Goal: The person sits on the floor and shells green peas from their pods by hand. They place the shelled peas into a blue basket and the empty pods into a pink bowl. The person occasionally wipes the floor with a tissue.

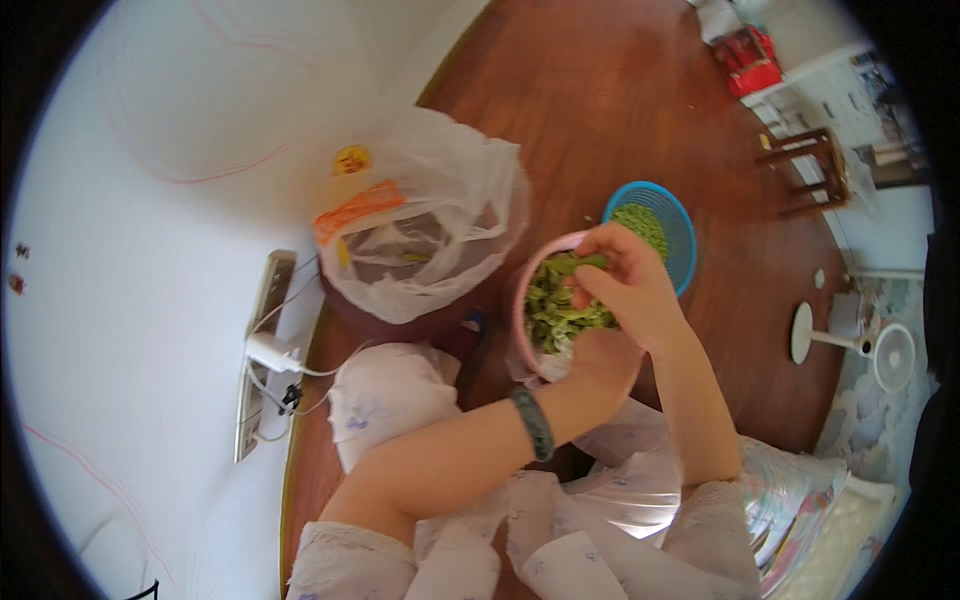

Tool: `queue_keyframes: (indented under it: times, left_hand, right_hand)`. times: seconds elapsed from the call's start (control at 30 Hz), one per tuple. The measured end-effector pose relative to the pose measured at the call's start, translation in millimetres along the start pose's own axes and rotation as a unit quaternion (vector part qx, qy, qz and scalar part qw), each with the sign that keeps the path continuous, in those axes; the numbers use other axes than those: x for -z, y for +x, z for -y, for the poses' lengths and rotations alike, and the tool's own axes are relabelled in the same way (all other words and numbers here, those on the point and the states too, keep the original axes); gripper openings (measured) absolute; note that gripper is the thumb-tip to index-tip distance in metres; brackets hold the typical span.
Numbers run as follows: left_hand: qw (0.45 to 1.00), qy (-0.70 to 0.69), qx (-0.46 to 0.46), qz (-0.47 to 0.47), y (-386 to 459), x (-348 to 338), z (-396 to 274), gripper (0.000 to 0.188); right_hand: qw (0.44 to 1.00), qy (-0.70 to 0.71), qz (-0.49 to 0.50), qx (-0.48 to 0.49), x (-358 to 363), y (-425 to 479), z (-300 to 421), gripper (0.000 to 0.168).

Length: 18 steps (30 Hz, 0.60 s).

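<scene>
A pink bucket (519,307) filled with green pods or pod shells (555,300) stands in front of my legs. Above it, my right hand (626,274) pinches a green pod (589,262) between thumb and fingers. My left hand (609,360), with a dark band on its wrist, is bent over the bucket's near right edge; its fingers are mostly hidden, and whether it holds something cannot be told. Beyond my right hand, a blue plastic basket (684,244) holds many small shelled green beans or peas (642,227).
At the left, a translucent plastic bag (465,180) lies open over a dark red round object (360,315). A power strip (271,300) with a white adapter (271,352) and cables is by the wall. Right: a white fan (892,356) and wooden stool (829,169).
</scene>
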<state>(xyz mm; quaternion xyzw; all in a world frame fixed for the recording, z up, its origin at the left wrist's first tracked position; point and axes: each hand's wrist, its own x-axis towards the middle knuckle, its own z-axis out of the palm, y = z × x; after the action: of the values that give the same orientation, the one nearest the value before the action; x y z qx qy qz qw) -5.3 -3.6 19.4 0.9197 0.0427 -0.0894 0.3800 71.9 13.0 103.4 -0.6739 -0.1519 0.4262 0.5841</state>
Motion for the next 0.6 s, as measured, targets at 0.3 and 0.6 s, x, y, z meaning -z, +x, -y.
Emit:
queue_keyframes:
  times: [0.3,0.6]
  left_hand:
    - [0.992,-0.058,-0.107,0.038,24.9,64.1,4.5,0.028]
    - [0.826,-0.548,0.100,0.091,24.4,59.6,-10.7,0.034]
  right_hand:
    - [0.983,0.006,-0.169,0.067,100.5,-85.0,-46.8,0.018]
    - [0.916,-0.326,-0.170,0.162,83.7,-93.0,-35.6,0.017]
